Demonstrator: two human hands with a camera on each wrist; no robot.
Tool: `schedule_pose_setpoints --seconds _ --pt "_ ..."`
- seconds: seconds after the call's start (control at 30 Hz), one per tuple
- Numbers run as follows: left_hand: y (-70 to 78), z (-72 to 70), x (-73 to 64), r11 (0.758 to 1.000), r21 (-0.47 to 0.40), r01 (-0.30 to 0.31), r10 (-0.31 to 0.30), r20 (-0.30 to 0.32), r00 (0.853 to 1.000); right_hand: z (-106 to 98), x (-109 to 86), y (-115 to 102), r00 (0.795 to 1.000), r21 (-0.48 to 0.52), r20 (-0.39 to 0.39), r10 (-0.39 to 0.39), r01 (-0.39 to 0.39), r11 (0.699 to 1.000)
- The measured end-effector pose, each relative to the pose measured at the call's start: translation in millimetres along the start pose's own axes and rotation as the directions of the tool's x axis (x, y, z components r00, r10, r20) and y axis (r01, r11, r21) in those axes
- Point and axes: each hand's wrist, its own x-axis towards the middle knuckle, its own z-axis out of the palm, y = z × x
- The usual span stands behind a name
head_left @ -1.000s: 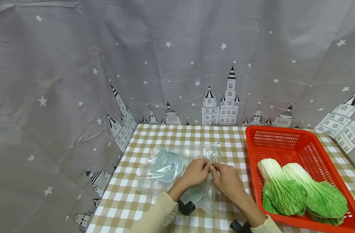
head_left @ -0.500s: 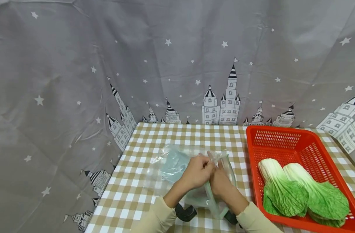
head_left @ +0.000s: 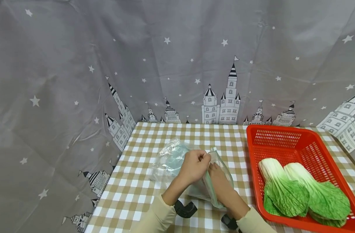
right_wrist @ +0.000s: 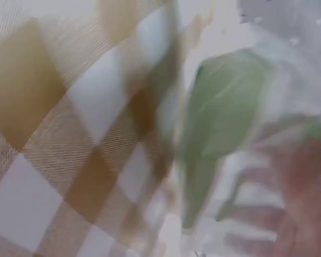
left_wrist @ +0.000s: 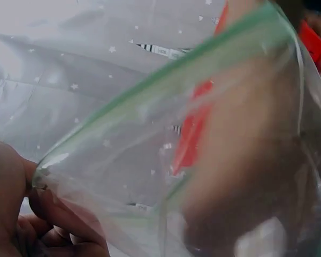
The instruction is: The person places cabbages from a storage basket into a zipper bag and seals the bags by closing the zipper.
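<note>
A clear plastic zip bag (head_left: 167, 161) with a green-edged mouth and a pale green patch lies in the middle of the table. My left hand (head_left: 195, 166) pinches the mouth's edge between thumb and finger. In the left wrist view, the green rim (left_wrist: 166, 77) stretches tautly away from that pinch. My right hand (head_left: 219, 181) reaches through the parted mouth, its fingers inside the bag. Seen through the plastic in the right wrist view, the right hand's fingers (right_wrist: 257, 217) look spread and blurred, beside the green patch (right_wrist: 227, 107).
A red plastic basket (head_left: 251, 171) stands on the right, holding two Chinese cabbages (head_left: 285, 191) (head_left: 320, 194). Brown-and-white checked cloth covers the table (head_left: 122, 194). A grey curtain (head_left: 166, 81) with castles and stars hangs behind and at the left.
Both hands were together at the flat bag's mouth. The mouth has parted, and my right hand has slid in. My left hand has lifted its edge slightly.
</note>
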Motion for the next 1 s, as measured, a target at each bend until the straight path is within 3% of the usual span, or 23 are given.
schedule_pose_setpoints --seconds 0.07,0.17,0.23,0.3,0.4,0.53,0.73,0.83,0.93,1.0 --pt "-2.1 0.2 0.9 1.000 0.013 0.003 -0.003 -0.005 1.000 -8.5 -0.8 -6.5 0.997 -0.140 0.029 0.066 -0.061 0.988" --pt "-3.5 1.8 0.5 1.000 0.008 0.003 -0.003 0.008 1.000 -12.9 -7.3 -10.2 0.973 -0.206 0.134 0.190 -0.160 0.965" --pt "-3.4 3.9 -0.7 1.000 -0.008 -0.010 0.010 0.027 1.000 -9.1 -13.0 -7.5 0.941 -0.145 0.215 0.262 -0.235 0.961" --pt "-2.4 7.3 -2.1 0.999 -0.016 -0.033 0.034 0.059 0.998 -1.1 -19.2 -2.2 0.920 -0.063 0.247 0.304 -0.298 0.952" --pt "-1.5 11.9 -2.9 0.999 -0.033 -0.042 0.045 0.090 0.995 8.5 -24.9 5.7 0.914 0.035 0.243 0.324 -0.342 0.939" --pt "-3.9 13.9 0.4 0.999 -0.034 -0.020 0.022 0.060 0.998 -0.7 -23.5 8.4 0.940 0.120 0.203 0.276 -0.303 0.945" --pt "-10.1 12.1 9.3 1.000 0.000 -0.008 0.008 0.027 1.000 -62.0 -18.3 -4.4 0.960 0.229 0.075 0.269 -0.279 0.933" --pt "-12.2 12.4 12.6 1.000 -0.001 0.001 -0.001 0.022 1.000 -90.3 -25.9 -4.8 0.955 0.246 -0.011 0.298 -0.286 0.926" --pt "-13.4 13.6 14.3 1.000 -0.006 0.013 -0.013 0.018 1.000 -110.7 -37.2 5.3 0.939 0.188 -0.113 0.325 -0.301 0.935" --pt "-13.9 14.2 14.7 1.000 -0.012 0.021 -0.021 0.019 1.000 -122.6 -44.4 16.7 0.924 0.143 -0.141 0.354 -0.335 0.931"
